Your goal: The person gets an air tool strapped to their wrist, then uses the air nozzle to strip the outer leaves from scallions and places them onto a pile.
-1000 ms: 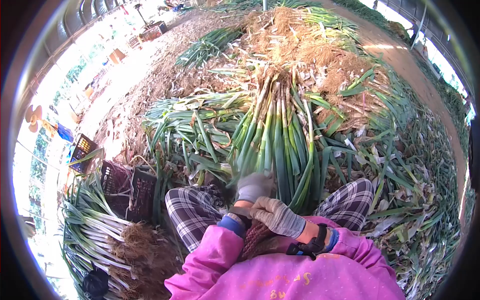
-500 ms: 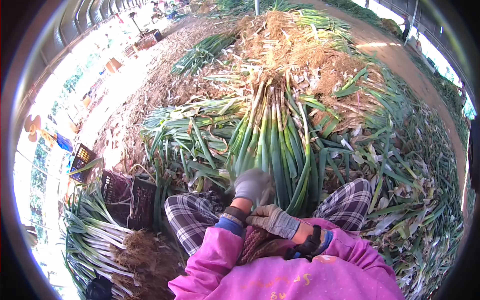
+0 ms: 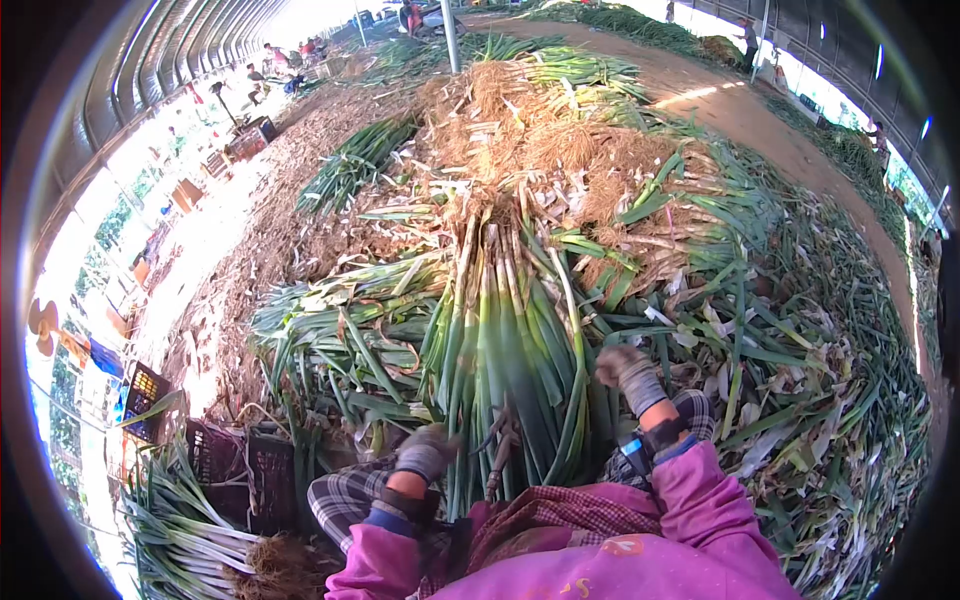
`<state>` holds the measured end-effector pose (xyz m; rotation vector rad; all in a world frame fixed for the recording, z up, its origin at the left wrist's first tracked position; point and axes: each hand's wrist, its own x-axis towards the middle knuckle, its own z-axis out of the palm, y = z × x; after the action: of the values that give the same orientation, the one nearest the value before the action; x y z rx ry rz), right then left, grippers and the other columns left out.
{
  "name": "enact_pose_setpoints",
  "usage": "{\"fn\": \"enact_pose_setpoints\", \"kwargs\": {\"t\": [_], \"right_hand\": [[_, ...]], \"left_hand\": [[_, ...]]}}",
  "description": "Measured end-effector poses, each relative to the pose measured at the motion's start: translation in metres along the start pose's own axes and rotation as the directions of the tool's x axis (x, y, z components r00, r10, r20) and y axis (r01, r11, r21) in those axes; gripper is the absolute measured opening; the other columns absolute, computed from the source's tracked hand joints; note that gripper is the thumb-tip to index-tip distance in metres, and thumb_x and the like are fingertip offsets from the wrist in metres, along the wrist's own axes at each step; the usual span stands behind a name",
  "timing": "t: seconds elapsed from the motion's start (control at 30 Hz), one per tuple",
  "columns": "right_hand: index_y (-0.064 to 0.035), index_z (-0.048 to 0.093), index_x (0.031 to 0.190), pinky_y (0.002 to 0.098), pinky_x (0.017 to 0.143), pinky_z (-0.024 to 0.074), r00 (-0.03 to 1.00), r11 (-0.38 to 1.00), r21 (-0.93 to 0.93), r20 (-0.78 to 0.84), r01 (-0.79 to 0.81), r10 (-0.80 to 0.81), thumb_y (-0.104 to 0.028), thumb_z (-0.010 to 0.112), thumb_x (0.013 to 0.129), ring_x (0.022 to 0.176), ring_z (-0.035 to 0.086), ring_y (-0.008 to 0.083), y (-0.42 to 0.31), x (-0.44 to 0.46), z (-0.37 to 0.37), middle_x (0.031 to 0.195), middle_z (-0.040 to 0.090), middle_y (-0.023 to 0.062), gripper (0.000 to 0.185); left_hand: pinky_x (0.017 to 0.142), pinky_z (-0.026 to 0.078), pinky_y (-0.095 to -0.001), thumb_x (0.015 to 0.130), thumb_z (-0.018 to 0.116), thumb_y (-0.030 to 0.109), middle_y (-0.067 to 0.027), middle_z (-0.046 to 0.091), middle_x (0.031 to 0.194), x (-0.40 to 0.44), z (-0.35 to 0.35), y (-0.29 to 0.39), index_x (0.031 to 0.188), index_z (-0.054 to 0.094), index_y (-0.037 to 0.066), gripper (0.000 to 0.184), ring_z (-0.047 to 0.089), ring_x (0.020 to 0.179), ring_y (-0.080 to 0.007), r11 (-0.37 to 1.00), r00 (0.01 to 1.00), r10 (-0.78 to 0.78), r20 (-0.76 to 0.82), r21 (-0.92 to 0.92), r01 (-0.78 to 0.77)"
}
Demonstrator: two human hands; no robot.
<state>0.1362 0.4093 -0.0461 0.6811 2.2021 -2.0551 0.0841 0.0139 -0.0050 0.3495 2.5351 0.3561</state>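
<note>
A large bundle of green onions (image 3: pixel 500 340) lies in front of me, roots far off and green leaves toward my lap. Left of the leaves is my left hand (image 3: pixel 426 450), in a grey glove and smeared by motion. Over on the right side of the bundle, apart from it, my gloved right hand (image 3: pixel 628 374) is raised with its fingers curled in; what it holds, if anything, is hidden. Between my hands, at my lap, a dark tool with a curved part (image 3: pixel 502 440) stands against the leaves; its kind is unclear.
Trimmed green onions (image 3: pixel 200 530) with white stems lie at lower left beside a dark plastic crate (image 3: pixel 270 480). Loose leaves (image 3: pixel 820 400) cover the ground to the right. More rooted onions (image 3: pixel 560 140) are heaped ahead. A metal post (image 3: pixel 450 35) and distant people stand beyond.
My hands were together at my lap and are now apart: left hand down and left, right hand up and right. The dark tool now shows between them. The view has tilted upward.
</note>
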Motion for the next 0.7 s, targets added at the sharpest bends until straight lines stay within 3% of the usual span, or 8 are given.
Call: {"fn": "enact_pose_setpoints", "kwargs": {"t": [0.1, 0.2, 0.27, 0.33, 0.37, 0.47, 0.5, 0.7], "right_hand": [[-0.0101, 0.057, 0.076, 0.0326, 0.050, 0.0509, 0.900, 0.779, 0.627, -0.346, 0.012, 0.266, -0.022, 0.064, 0.076, 0.054, 0.058, 0.0164, -0.014, -0.014, 0.016, 0.071, 0.060, 0.0045, 0.013], [-0.0070, 0.059, 0.090, 0.0320, 0.058, 0.0515, 0.903, 0.935, 0.317, -0.334, -0.162, 0.269, -0.018, 0.063, 0.075, 0.059, 0.059, 0.0164, 0.050, 0.009, 0.034, 0.074, 0.062, 0.0053, 0.019], [-0.0058, 0.060, 0.094, 0.0326, 0.066, 0.0499, 0.924, 0.969, -0.235, -0.351, 0.070, -0.152, -0.019, 0.064, 0.074, 0.068, 0.061, 0.0195, 0.116, 0.029, 0.053, 0.077, 0.063, 0.0084, 0.024], [-0.0047, 0.059, 0.095, 0.0346, 0.070, 0.0479, 0.931, 0.866, -0.497, -0.338, -0.052, -0.138, -0.022, 0.065, 0.072, 0.075, 0.060, 0.0243, 0.138, 0.028, 0.060, 0.079, 0.063, 0.0114, 0.029], [-0.0050, 0.059, 0.096, 0.0369, 0.073, 0.0473, 0.950, 0.778, -0.594, -0.312, -0.206, 0.014, -0.026, 0.065, 0.070, 0.077, 0.060, 0.0273, 0.108, 0.012, 0.061, 0.082, 0.062, 0.0127, 0.033], [-0.0071, 0.054, 0.114, 0.0375, 0.086, 0.0444, 0.914, 0.733, -0.557, -0.330, -0.390, 0.235, -0.035, 0.065, 0.071, 0.100, 0.057, 0.0325, 0.139, 0.020, 0.055, 0.108, 0.059, 0.0190, 0.052], [-0.0075, 0.049, 0.120, 0.0373, 0.090, 0.0419, 0.893, 0.723, -0.534, -0.351, -0.439, 0.283, -0.036, 0.064, 0.072, 0.105, 0.053, 0.0331, 0.149, 0.025, 0.056, 0.114, 0.055, 0.0201, 0.058], [-0.0062, 0.024, 0.138, 0.0367, 0.101, 0.0326, 0.888, 0.843, -0.301, -0.268, -0.446, 0.374, -0.045, 0.063, 0.074, 0.123, 0.039, 0.0352, 0.161, 0.031, 0.074, 0.134, 0.038, 0.0223, 0.084]], "left_hand": [[0.090, 0.042, -0.0428, 0.069, 0.056, 0.062, -0.0178, 0.055, 0.115, -0.004, 0.032, 0.063, 0.126, 0.043, 0.010, 0.079, 0.053, 0.109, -0.0320, 0.970, 0.992, -0.052, 0.115, 0.242, 0.022], [0.097, 0.035, -0.0452, 0.082, 0.043, 0.052, -0.0203, 0.051, 0.117, 0.029, 0.119, 0.068, 0.126, 0.039, 0.006, 0.063, 0.051, 0.111, -0.0347, 0.934, 0.995, -0.071, -0.073, 0.345, 0.092], [0.097, 0.033, -0.0456, 0.085, 0.041, 0.048, -0.0202, 0.051, 0.119, 0.057, 0.159, 0.053, 0.128, 0.037, 0.006, 0.061, 0.050, 0.111, -0.0342, 0.965, 0.979, -0.184, -0.090, 0.171, 0.197], [0.095, 0.036, -0.0457, 0.083, 0.047, 0.047, -0.0187, 0.050, 0.121, 0.056, 0.127, 0.061, 0.132, 0.032, 0.007, 0.065, 0.051, 0.112, -0.0318, 0.952, 0.954, -0.294, 0.059, -0.073, 0.297], [0.094, 0.039, -0.0410, 0.082, 0.053, 0.039, -0.0192, 0.050, 0.121, 0.047, 0.111, 0.068, 0.129, 0.035, 0.004, 0.062, 0.051, 0.111, -0.0317, 0.927, 0.945, -0.316, 0.079, -0.187, 0.325], [0.092, 0.041, -0.0377, 0.076, 0.058, 0.034, -0.0188, 0.051, 0.121, 0.021, 0.063, 0.066, 0.124, 0.038, 0.002, 0.061, 0.051, 0.110, -0.0325, 0.981, 0.942, 0.013, 0.334, -0.186, 0.052], [0.090, 0.042, -0.0360, 0.069, 0.065, 0.027, -0.0182, 0.052, 0.119, 0.020, 0.071, 0.054, 0.124, 0.038, -0.001, 0.067, 0.051, 0.110, -0.0313, 0.897, 0.950, 0.102, 0.297, -0.439, 0.041], [0.096, 0.036, -0.0273, 0.068, 0.068, 0.010, -0.0146, 0.042, 0.131, -0.023, 0.060, 0.023, 0.137, 0.022, 0.000, 0.084, 0.043, 0.119, -0.0191, 0.583, 0.974, 0.223, 0.042, -0.806, -0.099]]}}
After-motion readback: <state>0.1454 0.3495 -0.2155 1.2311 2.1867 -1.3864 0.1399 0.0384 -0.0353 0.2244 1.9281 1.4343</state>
